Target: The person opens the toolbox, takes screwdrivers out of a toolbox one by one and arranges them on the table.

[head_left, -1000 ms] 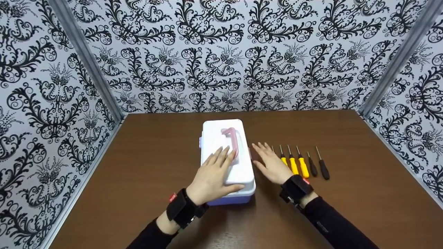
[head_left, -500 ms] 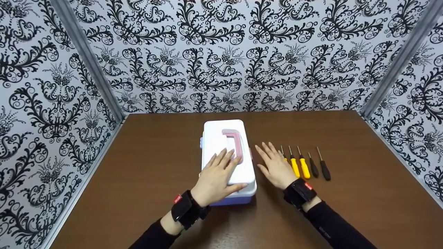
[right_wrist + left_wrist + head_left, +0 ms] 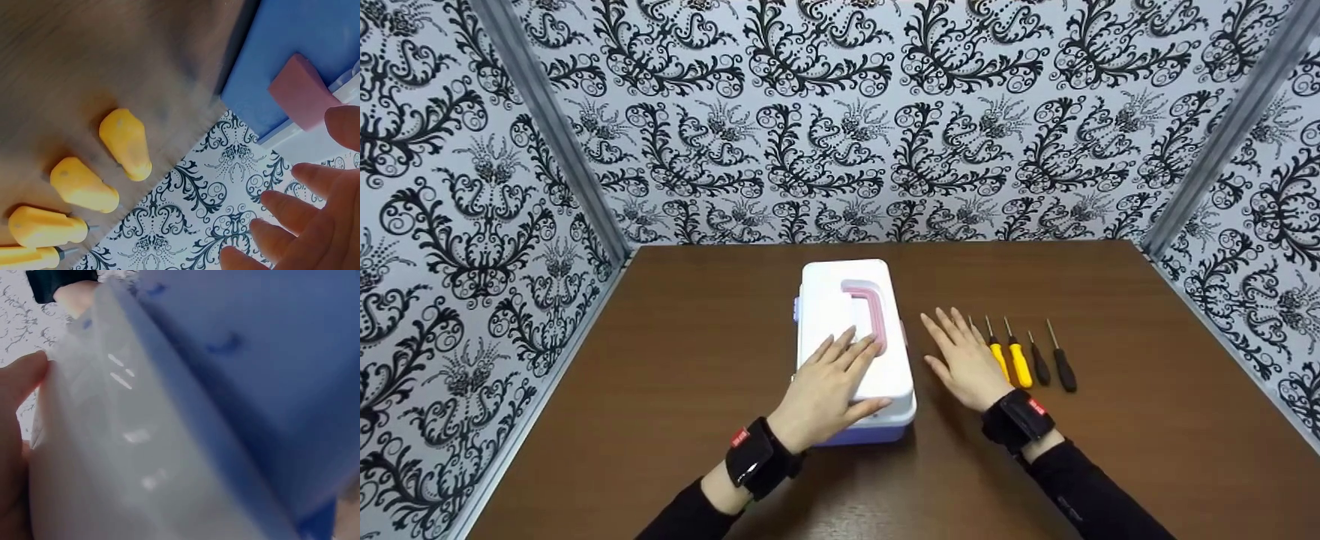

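Observation:
A lidded box with a white lid [image 3: 825, 300] and a purple-blue body [image 3: 862, 435] stands on the table, lid down. Its pink carrying handle [image 3: 877, 322] lies flat in the lid's recess. My left hand [image 3: 821, 394] rests on the near part of the lid, fingers straight, fingertips by the handle's near end. In the left wrist view, the thumb [image 3: 25, 377] is beside the white lid. My right hand [image 3: 967, 367] is spread to the right of the box, holding nothing, and partly covers the yellow-handled screwdrivers [image 3: 1020, 367]. A pink latch [image 3: 304, 93] shows on the box's side.
Black-handled screwdrivers [image 3: 1063, 370] lie at the right end of the row, tips pointing away. Yellow handles [image 3: 126, 143] show in the right wrist view. A purple clip [image 3: 796, 309] juts from the box's left side. Patterned walls [image 3: 840, 150] enclose the brown table [image 3: 697, 315].
The pink handle, raised a second ago, has folded down into the lid. My right hand has drifted right, away from the box. The left hand stays on the lid, nearly still.

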Motion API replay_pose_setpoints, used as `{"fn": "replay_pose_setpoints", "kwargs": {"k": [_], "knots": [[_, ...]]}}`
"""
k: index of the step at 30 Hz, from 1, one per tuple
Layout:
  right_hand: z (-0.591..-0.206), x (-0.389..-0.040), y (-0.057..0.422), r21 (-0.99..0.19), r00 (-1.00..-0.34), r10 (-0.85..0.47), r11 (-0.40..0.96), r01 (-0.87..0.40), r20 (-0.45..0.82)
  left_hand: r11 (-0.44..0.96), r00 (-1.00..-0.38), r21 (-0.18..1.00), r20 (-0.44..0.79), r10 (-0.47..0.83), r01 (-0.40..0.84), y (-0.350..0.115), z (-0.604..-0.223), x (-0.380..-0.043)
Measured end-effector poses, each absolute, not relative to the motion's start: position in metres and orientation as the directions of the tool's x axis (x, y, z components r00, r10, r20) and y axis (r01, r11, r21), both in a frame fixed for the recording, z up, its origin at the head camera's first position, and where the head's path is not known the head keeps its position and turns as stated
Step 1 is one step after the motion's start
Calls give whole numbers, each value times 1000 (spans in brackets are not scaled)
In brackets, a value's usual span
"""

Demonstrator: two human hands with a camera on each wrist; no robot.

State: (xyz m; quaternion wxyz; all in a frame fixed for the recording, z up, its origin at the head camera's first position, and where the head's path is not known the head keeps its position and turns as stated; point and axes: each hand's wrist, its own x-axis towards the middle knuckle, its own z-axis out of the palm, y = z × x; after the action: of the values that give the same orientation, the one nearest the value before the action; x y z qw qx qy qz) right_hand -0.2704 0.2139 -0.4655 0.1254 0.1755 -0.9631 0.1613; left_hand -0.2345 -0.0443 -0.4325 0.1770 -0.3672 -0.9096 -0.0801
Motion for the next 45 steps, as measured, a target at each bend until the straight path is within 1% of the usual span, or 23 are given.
{"fn": "replay_pose_setpoints", "kwargs": {"k": [4,7,11,15,17,19,22,28,31,34,38,41,45], "knots": [[-467,-271,219,-277,-918,-286,890,-361,276,688,-630,-5,398,667,725,-51,-434,-236],[-469,-271,223,-271,-915,-282,893,-361,288,662,-593,-33,410,692,749,-60,-434,-238],[-469,-270,228,-258,-906,-279,894,-366,318,608,-513,-105,437,739,787,-78,-436,-243],[-469,-268,233,-255,-910,-283,896,-363,304,539,-419,-159,466,779,827,-102,-437,-247],[-469,-266,235,-253,-911,-285,897,-363,298,519,-394,-162,476,786,839,-113,-436,-247],[-468,-264,236,-253,-911,-285,896,-364,299,518,-388,-163,487,782,840,-124,-435,-245],[-468,-262,239,-259,-912,-279,896,-360,299,570,-416,-178,519,747,802,-135,-433,-238],[-468,-261,243,-258,-912,-258,902,-345,318,753,-513,-207,619,595,624,-140,-432,-224],[-467,-260,246,-243,-911,-257,907,-342,323,803,-539,-203,646,540,561,-142,-430,-219],[-466,-260,249,-229,-916,-252,916,-330,314,835,-572,-194,647,503,515,-147,-429,-217],[-464,-258,254,-230,-927,-224,926,-299,300,888,-655,-141,626,423,439,-160,-428,-218],[-465,-258,257,-234,-933,-209,931,-282,292,921,-712,-102,605,357,376,-169,-430,-223],[-468,-258,261,-234,-936,-201,933,-273,289,954,-760,-72,588,275,290,-179,-435,-235]]}}
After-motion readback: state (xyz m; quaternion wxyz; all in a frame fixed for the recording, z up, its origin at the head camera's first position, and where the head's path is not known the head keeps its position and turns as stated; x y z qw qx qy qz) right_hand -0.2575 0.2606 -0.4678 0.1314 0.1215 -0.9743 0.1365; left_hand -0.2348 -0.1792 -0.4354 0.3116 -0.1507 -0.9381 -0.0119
